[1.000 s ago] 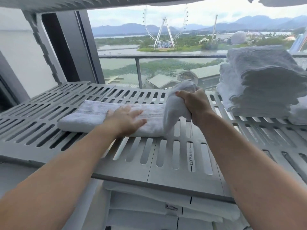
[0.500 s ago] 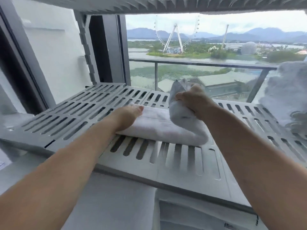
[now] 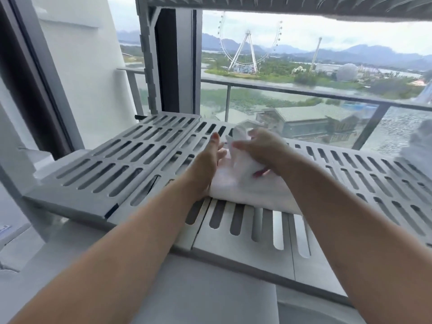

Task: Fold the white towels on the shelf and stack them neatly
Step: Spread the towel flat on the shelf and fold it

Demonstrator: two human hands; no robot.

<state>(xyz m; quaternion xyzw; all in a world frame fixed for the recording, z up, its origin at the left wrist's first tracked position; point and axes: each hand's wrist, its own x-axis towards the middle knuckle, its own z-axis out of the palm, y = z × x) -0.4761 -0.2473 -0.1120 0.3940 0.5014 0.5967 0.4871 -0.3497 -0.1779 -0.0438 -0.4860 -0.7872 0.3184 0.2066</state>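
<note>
At the left, the grey slatted shelf (image 3: 131,164) took up more of the view than a second before, because the camera had swung leftward and a wide stretch of bare slats now showed. The left hand (image 3: 208,167), which half a second earlier had lain flat on the left end of the white towel (image 3: 236,185), had risen onto its edge against the towel's left side. Its fingers were straight, pointed toward the back of the shelf and gripped nothing, though blur hid how far apart they stood. The towel lay on the shelf between the two hands, toward the middle front. It had stretched long to the left a second before and was now a short, thick bundle. The right hand (image 3: 264,148) had come left until it was just beside the left one, its fingers curled tightly on the lifted end of the towel, a tuft of which poked up above the knuckles. At the far right, the stack of folded towels (image 3: 418,146) had slid almost out of sight, leaving only a blurred sliver at the edge.
</note>
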